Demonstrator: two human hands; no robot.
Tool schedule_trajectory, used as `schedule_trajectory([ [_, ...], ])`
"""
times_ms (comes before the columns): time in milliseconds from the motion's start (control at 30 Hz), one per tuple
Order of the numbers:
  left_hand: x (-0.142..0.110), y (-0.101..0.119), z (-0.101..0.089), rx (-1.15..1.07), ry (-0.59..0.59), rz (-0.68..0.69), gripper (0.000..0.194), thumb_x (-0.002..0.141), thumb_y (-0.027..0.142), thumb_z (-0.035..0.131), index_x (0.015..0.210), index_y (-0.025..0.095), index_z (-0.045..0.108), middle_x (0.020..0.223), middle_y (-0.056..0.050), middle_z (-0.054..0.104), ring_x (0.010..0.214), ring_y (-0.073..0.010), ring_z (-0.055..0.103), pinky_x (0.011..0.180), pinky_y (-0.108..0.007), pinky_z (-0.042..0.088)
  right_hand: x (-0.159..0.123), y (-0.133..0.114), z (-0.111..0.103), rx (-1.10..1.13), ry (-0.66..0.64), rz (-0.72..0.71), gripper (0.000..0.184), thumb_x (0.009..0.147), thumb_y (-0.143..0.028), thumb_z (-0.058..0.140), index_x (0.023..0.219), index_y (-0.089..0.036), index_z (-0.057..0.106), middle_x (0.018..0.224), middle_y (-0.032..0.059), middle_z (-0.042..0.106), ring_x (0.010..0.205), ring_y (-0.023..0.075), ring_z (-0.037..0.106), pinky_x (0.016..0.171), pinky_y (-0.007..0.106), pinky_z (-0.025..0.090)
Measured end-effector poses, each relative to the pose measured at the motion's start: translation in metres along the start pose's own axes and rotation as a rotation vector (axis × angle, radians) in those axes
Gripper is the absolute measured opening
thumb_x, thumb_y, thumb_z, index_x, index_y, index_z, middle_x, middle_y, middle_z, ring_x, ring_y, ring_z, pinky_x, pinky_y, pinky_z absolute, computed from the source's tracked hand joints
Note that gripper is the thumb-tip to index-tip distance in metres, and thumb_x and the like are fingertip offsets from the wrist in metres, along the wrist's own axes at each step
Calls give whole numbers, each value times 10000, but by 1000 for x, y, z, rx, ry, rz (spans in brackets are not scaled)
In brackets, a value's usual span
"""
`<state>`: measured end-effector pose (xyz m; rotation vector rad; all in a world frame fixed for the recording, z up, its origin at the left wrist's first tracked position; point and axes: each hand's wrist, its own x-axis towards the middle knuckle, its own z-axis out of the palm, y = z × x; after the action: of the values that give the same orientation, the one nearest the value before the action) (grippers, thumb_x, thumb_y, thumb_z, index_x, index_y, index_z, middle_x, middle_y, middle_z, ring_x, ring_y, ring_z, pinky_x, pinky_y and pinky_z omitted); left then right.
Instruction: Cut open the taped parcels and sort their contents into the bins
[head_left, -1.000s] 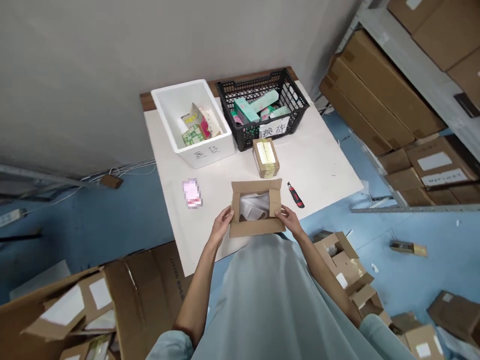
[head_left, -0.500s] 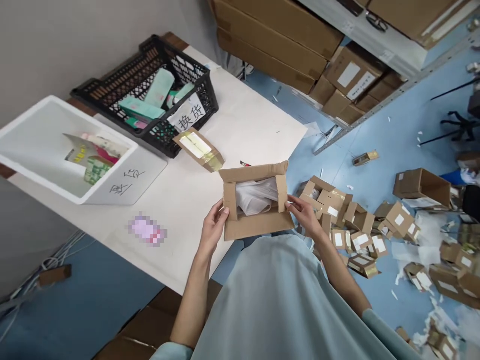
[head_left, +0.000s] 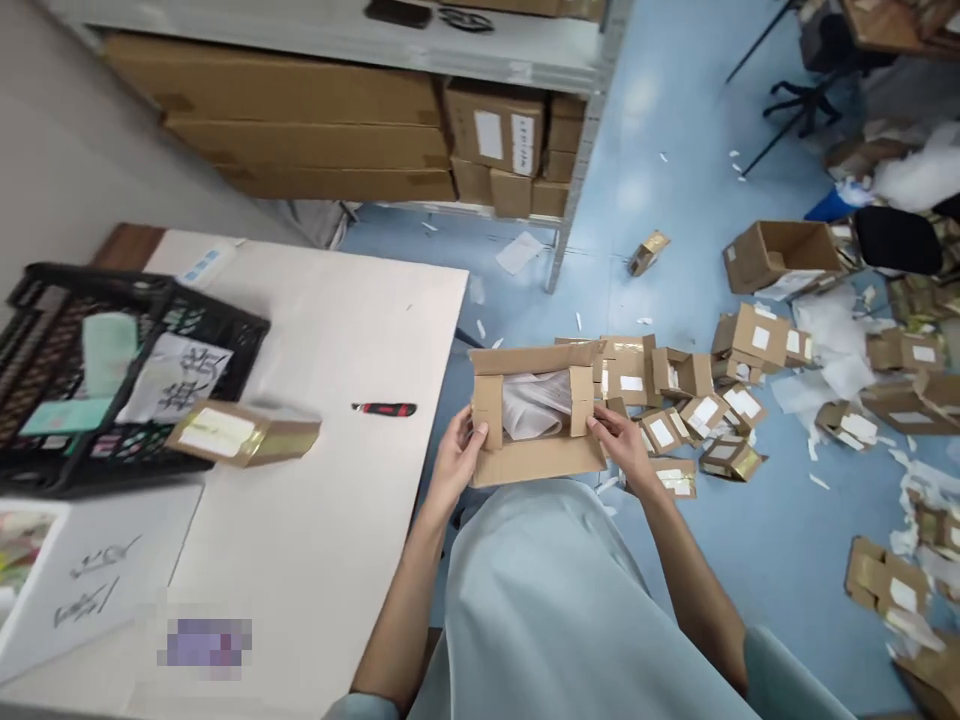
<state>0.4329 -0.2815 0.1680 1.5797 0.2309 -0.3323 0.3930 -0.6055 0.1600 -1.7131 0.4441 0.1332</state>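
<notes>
Between my two hands is an opened cardboard box [head_left: 536, 463], its flaps folded out. Crumpled white translucent wrap [head_left: 534, 405] lies inside it; whether anything sits underneath is hidden. My left hand [head_left: 459, 455] grips the box's left side, thumb on the flap. On the opposite side, my right hand [head_left: 621, 442] pinches the edge near the right flap. The box is held in front of my body, beyond the table's right edge. A red and black utility knife [head_left: 384, 409] lies on the white table [head_left: 337, 330] to the left.
A taped carton [head_left: 244, 435] rests by a black crate [head_left: 225, 310] holding mint-green packages. A white bin [head_left: 112, 570] and a blurred purple item [head_left: 206, 642] are nearer. Metal shelving [head_left: 577, 190] holds cartons. Opened boxes [head_left: 682, 375] and torn wrap litter the blue floor.
My view has swung right, so the table, crate and bin sit farther left. The box stays in both hands and is now past the table edge, over the floor; the knife is fully visible.
</notes>
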Motion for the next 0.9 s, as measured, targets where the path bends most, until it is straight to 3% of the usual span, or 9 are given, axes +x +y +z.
schedule_trajectory([
  [167,66,8,131,162,-251,26,663,990,557,768,1538,203,646,1620,-194,663,1393,-326,730,1175,-487,622,-7,27,-114,17,380,107,724,828,-771,826,1294,-218,873,1328,144,858,1242,404,805,1133,578,631],
  [267,88,20,207,276,-471,58,592,1017,425,734,1549,174,663,1657,-209,625,1322,-297,752,1142,-460,638,-26,44,-172,-57,615,133,742,870,-746,764,1345,-182,845,1325,174,850,1235,396,795,1109,579,628],
  [367,92,34,258,325,-709,85,545,1060,383,685,1574,201,668,1648,-166,655,1377,-295,725,1193,-453,607,-43,61,-208,-298,923,120,748,897,-729,669,1347,-153,827,1360,222,821,1291,411,758,1138,608,591],
  [433,87,39,269,356,-770,94,518,1084,399,660,1566,212,683,1625,-146,680,1407,-301,712,1223,-456,585,-48,71,-214,-409,1020,120,718,916,-703,623,1337,-157,823,1381,239,806,1319,420,742,1151,608,578],
  [500,81,39,263,374,-770,68,495,1094,417,643,1541,213,704,1606,-139,700,1420,-308,710,1239,-459,573,-43,78,-205,-389,946,138,687,934,-682,600,1322,-159,818,1372,250,807,1307,426,750,1154,610,577],
  [567,75,32,243,373,-732,4,479,1087,423,646,1507,206,723,1593,-144,715,1418,-314,720,1249,-466,566,-28,83,-183,-325,767,147,645,937,-680,602,1270,-175,826,1340,250,823,1281,429,769,1149,607,588],
  [733,51,3,153,300,-469,-153,503,1045,505,692,1445,205,750,1567,-153,737,1418,-323,732,1259,-483,560,36,78,-96,-295,245,39,573,943,-695,625,1179,-218,839,1272,188,866,1228,389,811,1118,566,633],
  [900,4,-27,69,131,-157,-237,654,996,677,726,1433,192,759,1564,-184,733,1436,-359,722,1279,-527,537,91,46,3,-381,-322,-112,554,1005,-663,596,1248,-221,827,1370,168,839,1308,368,788,1208,577,582],
])
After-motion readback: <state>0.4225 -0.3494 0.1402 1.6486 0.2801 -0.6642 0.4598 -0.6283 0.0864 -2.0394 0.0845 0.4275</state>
